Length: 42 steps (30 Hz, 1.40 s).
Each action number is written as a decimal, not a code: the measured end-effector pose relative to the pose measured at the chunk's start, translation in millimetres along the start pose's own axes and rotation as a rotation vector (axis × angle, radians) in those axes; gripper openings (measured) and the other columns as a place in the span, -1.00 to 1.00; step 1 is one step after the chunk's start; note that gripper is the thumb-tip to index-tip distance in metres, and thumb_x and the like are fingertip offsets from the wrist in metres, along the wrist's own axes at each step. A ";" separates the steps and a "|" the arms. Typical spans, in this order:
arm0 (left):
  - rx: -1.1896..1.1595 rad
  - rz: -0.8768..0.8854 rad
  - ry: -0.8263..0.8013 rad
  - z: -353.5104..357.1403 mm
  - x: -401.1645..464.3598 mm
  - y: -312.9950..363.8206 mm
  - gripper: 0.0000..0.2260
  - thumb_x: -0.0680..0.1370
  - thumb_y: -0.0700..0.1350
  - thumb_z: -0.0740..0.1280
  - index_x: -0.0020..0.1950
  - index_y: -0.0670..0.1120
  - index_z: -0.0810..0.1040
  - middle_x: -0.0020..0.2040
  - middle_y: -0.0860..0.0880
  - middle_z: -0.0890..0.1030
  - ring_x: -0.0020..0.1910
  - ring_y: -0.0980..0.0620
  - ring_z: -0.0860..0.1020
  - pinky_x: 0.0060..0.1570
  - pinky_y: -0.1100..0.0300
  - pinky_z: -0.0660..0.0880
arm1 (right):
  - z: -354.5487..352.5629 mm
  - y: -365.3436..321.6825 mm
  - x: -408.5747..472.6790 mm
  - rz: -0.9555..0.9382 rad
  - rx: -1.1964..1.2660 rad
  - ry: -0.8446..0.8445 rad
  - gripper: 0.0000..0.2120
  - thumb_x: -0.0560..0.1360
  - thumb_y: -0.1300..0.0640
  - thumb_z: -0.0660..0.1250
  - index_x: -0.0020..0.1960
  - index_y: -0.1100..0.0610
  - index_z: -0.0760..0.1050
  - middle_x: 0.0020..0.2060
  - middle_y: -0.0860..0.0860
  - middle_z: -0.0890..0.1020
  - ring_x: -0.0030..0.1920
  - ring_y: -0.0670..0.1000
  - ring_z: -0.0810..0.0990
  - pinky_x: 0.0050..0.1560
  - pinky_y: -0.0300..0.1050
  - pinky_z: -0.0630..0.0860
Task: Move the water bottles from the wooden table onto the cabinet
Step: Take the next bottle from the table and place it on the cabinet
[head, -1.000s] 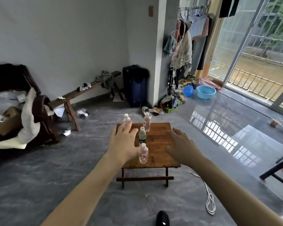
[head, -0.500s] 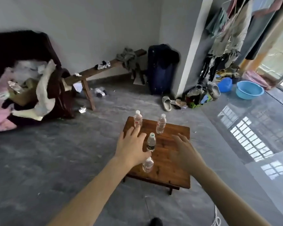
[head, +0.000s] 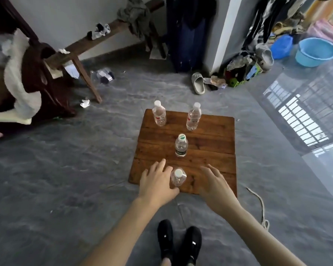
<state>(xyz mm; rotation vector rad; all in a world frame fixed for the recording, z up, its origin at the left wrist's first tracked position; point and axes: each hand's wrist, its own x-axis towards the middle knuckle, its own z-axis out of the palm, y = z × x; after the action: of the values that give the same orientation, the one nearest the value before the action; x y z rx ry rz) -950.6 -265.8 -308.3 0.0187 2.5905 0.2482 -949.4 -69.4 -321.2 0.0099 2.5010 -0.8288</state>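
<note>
left hand (head: pixel 158 182) fingers spread, beside nearest water bottle (head: pixel 178 177), unclosed | right hand (head: pixel 214 186) fingers spread, empty | risk: a nudge could tip it off wooden counter (head: pixel 210 150) near edge

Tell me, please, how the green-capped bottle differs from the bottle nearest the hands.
The green-capped bottle has a dark label; the nearest bottle has a white cap and no label visible from above. The first stands untouched mid-table; the left hand touches the other at the near edge. Both are clear, upright and capped.
</note>
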 end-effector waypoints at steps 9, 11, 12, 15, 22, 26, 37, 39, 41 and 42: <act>-0.113 -0.038 0.037 84.9 67.8 -10.7 -0.06 0.44 0.24 0.47 0.65 -0.02 0.05 0.66 -0.01 0.13 0.59 -0.06 0.20 0.44 -0.01 0.31 | 82.9 56.8 56.0 0.101 0.068 -0.099 -0.33 0.46 0.14 0.28 0.54 -0.01 0.21 0.55 -0.01 0.22 0.49 0.08 0.27 0.41 0.11 0.34; -0.173 -0.047 0.049 104.1 81.2 -11.9 -0.05 0.44 0.23 0.50 0.64 -0.02 0.03 0.66 -0.01 0.13 0.59 -0.06 0.20 0.44 0.00 0.32 | 100.9 69.0 70.9 0.113 0.066 -0.109 -0.33 0.47 0.13 0.30 0.54 -0.01 0.19 0.55 -0.01 0.21 0.49 0.07 0.27 0.42 0.11 0.34; -0.223 -0.055 0.054 113.3 86.5 -12.6 -0.05 0.43 0.20 0.52 0.63 -0.01 0.05 0.65 -0.01 0.14 0.58 -0.06 0.21 0.44 0.01 0.34 | 110.4 75.2 78.1 0.116 0.066 -0.114 -0.32 0.47 0.11 0.32 0.55 -0.01 0.18 0.55 -0.01 0.20 0.50 0.07 0.25 0.43 0.11 0.33; -0.382 -0.062 0.116 137.3 98.9 -15.7 -0.13 0.39 0.09 0.60 0.54 -0.01 0.19 0.56 0.02 0.31 0.51 -0.01 0.32 0.35 0.12 0.43 | 137.6 91.1 101.2 0.114 0.067 -0.109 -0.30 0.48 0.08 0.36 0.55 0.01 0.18 0.55 0.01 0.22 0.52 0.07 0.24 0.44 0.08 0.32; -0.599 -0.080 0.231 171.9 114.2 -21.6 -0.41 0.37 -0.11 0.61 0.29 -0.02 0.37 0.19 0.07 0.59 0.14 0.07 0.58 -0.08 0.40 0.42 | 176.4 110.7 136.4 0.119 0.093 -0.087 -0.35 0.49 0.06 0.37 0.53 0.04 0.22 0.48 0.02 0.34 0.44 0.06 0.35 0.36 -0.02 0.38; -0.576 -0.014 0.282 160.2 113.2 -21.6 -0.41 0.37 -0.03 0.60 0.27 0.09 0.36 0.12 0.14 0.62 0.07 0.11 0.61 -0.07 0.20 0.58 | 175.7 111.6 141.4 0.268 0.288 -0.096 -0.48 0.51 0.08 0.32 0.46 0.02 0.34 0.34 0.01 0.51 0.16 -0.05 0.53 0.03 -0.22 0.47; -0.708 0.264 0.316 39.3 95.6 -13.0 -0.33 0.36 0.05 0.62 0.30 0.32 0.32 0.17 0.37 0.52 0.28 0.38 0.43 0.17 0.59 0.37 | 77.1 52.5 125.8 0.681 1.474 -0.171 -0.76 0.61 0.16 0.21 0.19 0.20 0.55 0.11 0.17 0.68 0.15 0.17 0.64 0.18 0.09 0.57; -0.737 0.307 0.326 10.4 87.1 -7.2 -0.35 0.37 0.06 0.61 0.31 0.34 0.34 0.22 0.34 0.55 0.29 0.34 0.45 0.21 0.55 0.37 | 50.9 38.1 117.0 0.680 1.533 -0.202 -0.73 0.61 0.14 0.19 0.22 0.22 0.53 0.13 0.19 0.67 0.18 0.18 0.63 0.29 0.11 0.50; -0.776 0.355 0.330 -21.3 76.9 0.0 -0.38 0.37 0.10 0.58 0.33 0.36 0.37 0.23 0.35 0.55 0.30 0.30 0.48 0.27 0.43 0.40 | 24.4 22.9 106.7 0.644 1.578 -0.251 -0.71 0.63 0.10 0.15 0.20 0.24 0.51 0.11 0.21 0.68 0.19 0.19 0.61 0.35 0.13 0.45; -0.804 0.376 0.319 -36.9 71.6 4.0 -0.38 0.36 0.11 0.57 0.34 0.36 0.38 0.24 0.35 0.56 0.30 0.27 0.49 0.32 0.32 0.41 | 11.6 15.6 100.8 0.629 1.598 -0.275 -0.69 0.64 0.08 0.13 0.19 0.24 0.51 0.09 0.21 0.69 0.20 0.19 0.61 0.36 0.12 0.44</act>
<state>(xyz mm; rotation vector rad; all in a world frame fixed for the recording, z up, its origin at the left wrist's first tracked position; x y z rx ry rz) -1031.1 -263.8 -313.1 0.1881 2.5750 1.5072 -1029.7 -77.9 -384.6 1.0219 0.8986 -1.9977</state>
